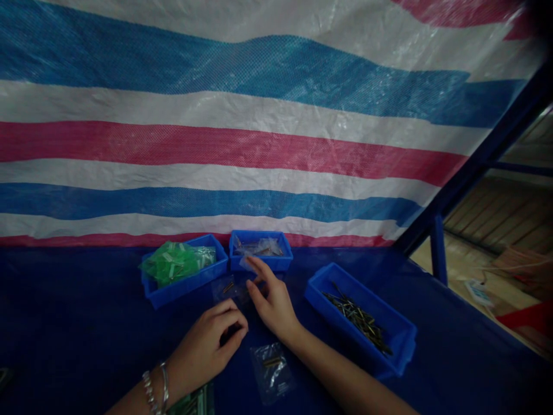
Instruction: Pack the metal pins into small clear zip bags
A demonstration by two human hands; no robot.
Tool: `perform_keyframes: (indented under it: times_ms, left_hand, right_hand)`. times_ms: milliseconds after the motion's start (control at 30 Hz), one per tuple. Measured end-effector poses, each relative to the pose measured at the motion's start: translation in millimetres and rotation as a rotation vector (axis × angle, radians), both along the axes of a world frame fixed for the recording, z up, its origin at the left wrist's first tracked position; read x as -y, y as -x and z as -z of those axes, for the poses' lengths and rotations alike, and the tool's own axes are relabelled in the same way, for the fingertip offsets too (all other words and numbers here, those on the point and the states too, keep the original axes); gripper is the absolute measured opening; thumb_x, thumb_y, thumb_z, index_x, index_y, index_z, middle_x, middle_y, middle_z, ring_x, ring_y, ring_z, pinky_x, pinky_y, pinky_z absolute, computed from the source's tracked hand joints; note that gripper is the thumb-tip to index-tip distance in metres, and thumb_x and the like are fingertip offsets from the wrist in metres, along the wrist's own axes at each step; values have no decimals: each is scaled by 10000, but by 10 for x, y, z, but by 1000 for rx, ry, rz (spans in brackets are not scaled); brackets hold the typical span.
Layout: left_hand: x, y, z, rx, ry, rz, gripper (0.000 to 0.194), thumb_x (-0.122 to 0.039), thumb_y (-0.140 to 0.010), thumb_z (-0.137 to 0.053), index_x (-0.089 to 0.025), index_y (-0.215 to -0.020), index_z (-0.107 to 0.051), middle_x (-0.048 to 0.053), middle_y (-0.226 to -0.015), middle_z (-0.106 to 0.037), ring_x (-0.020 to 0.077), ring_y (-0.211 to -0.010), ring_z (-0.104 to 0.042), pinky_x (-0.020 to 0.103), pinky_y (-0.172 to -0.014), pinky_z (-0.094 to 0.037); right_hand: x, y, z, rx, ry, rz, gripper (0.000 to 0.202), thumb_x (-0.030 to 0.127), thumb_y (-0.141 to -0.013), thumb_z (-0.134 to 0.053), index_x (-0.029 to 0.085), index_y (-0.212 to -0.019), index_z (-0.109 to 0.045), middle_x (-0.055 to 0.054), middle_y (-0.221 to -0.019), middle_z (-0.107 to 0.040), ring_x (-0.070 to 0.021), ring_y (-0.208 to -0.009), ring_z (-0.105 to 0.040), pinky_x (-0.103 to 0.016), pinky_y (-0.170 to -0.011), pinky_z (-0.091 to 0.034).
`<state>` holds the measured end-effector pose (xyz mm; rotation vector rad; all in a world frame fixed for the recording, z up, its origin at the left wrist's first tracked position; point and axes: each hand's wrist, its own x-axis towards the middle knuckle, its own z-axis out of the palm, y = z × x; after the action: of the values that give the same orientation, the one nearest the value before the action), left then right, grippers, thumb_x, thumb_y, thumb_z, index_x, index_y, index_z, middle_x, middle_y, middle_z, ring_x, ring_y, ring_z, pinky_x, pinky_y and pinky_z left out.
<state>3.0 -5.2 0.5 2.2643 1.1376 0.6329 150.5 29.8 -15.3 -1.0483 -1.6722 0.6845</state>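
My left hand [216, 340] hovers low over the blue table with its fingers curled toward the thumb; whatever may be inside the curl is hidden. My right hand [274, 302] reaches forward, index finger stretched out and thumb apart from it. Its fingertips are at the front of a small blue bin [261, 264] holding clear plastic bags [261, 246], beside a bit of clear film. Between the hands and the bins lies a clear bag [223, 287] with a small brass-coloured piece. Nearer me, another clear bag [272, 372] contains short brass-coloured pieces.
At the left is a blue bin [185, 290] with green and clear bags [173, 262]. A longer blue bin [319, 282] on the right contains many thin metal pieces [360, 320]. Under my left wrist lies a greenish pack [196, 400]. A striped tarp [216, 147] hangs behind the table.
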Motion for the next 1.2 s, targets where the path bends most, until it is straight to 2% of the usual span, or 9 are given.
perform_keyframes:
  times_ms: [67, 133, 200, 533, 667, 833, 967, 1067, 1200]
  left_hand:
    - [1, -1, 5, 1, -2, 3, 140, -156, -802, -436, -180, -744, -560, -10, -765, -512, 96, -627, -483, 208, -574, -362]
    - [8, 0, 7, 1, -7, 5, 143, -153, -801, -434, -178, -737, -560, -10, -758, -510, 96, -624, -482, 209, -573, -364]
    - [16, 2, 4, 4, -13, 6, 151, -150, -803, -429, -177, -733, -560, -10, -753, -508, 97, -622, -481, 209, -573, -366]
    - [21, 1, -16, -18, -2, 5, 153, -152, -807, -424, -173, -733, -556, -8, -753, -507, 97, -622, -481, 212, -571, -364]
    - [20, -2, -13, -29, 1, 0, 166, -162, -816, -411, -174, -730, -552, -10, -745, -504, 97, -617, -480, 215, -566, -362]
    - [23, -5, -29, -32, -4, 1, 163, -160, -814, -414, -173, -731, -554, -9, -744, -510, 98, -620, -486, 215, -567, -365]
    - [28, -5, -32, -20, -11, -2, 166, -161, -813, -416, -171, -722, -554, -10, -734, -512, 96, -611, -484, 211, -564, -367]
    - [28, -4, -23, -16, -17, -9, 164, -164, -813, -419, -173, -722, -555, -10, -736, -512, 96, -609, -482, 211, -563, -366]
    - [23, -3, -7, -8, -21, -2, 165, -158, -810, -418, -174, -723, -557, -9, -734, -509, 96, -606, -479, 213, -560, -367]
  right_hand:
    - [11, 5, -15, 11, -57, -2, 397, 178, -804, -418, 220, -1199, -435, -52, -1104, -574, -148, -815, -601, -249, -693, -477]
    - [5, 8, -17, 12, -85, 8, 363, 185, -819, -403, 214, -1175, -468, -53, -1129, -559, -170, -985, -542, -287, -827, -432]
    - [-12, 4, -7, 14, -84, 39, 335, 205, -834, -390, 210, -1154, -491, -56, -1097, -577, -178, -1008, -528, -307, -858, -412]
    - [-76, -61, -1, 29, -137, 134, 336, 219, -872, -320, 223, -1158, -496, -54, -1031, -601, -177, -908, -549, -307, -789, -428]
    - [-111, -91, -5, 93, -172, 219, 307, 196, -858, -350, 210, -1067, -574, -51, -934, -638, -178, -815, -562, -296, -746, -433]
    - [-154, -130, 18, 154, -282, 232, 269, 179, -839, -393, 226, -974, -622, -35, -985, -627, -175, -844, -547, -296, -766, -432]
    - [-159, -138, 33, 193, -322, 309, 243, 198, -826, -425, 223, -925, -646, -63, -898, -585, -170, -812, -541, -292, -742, -437]
    - [-149, -130, 24, 166, -316, 372, 220, 226, -809, -454, 214, -881, -662, -58, -794, -518, -145, -680, -515, -262, -624, -448]
    - [-139, -124, 6, 24, -291, 329, 177, 213, -795, -480, 198, -831, -653, -29, -680, -527, -130, -621, -509, -245, -584, -439]
